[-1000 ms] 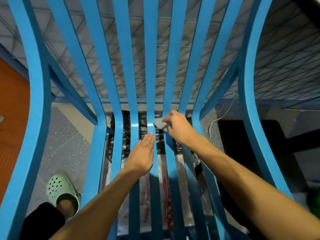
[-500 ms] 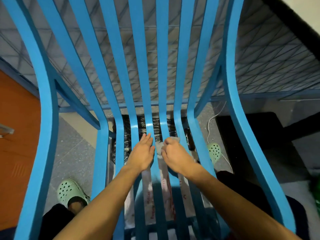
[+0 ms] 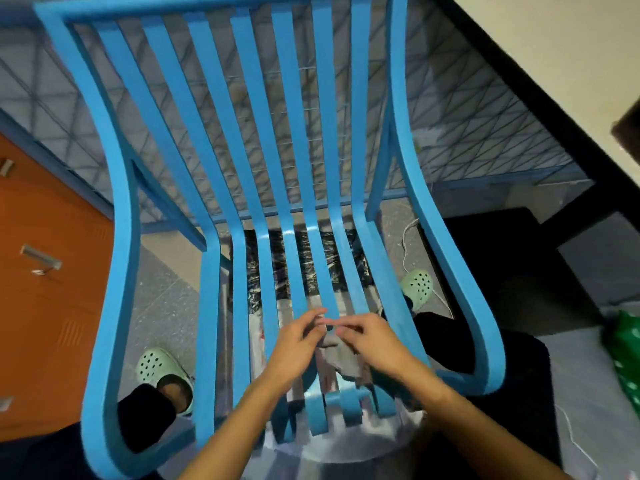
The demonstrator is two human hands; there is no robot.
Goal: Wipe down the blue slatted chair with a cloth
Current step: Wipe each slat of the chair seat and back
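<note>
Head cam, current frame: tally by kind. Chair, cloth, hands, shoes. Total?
Blue slatted chair: 1
Grey cloth: 1
Hands: 2, left hand and right hand
Green clogs: 2
Total: 6
</note>
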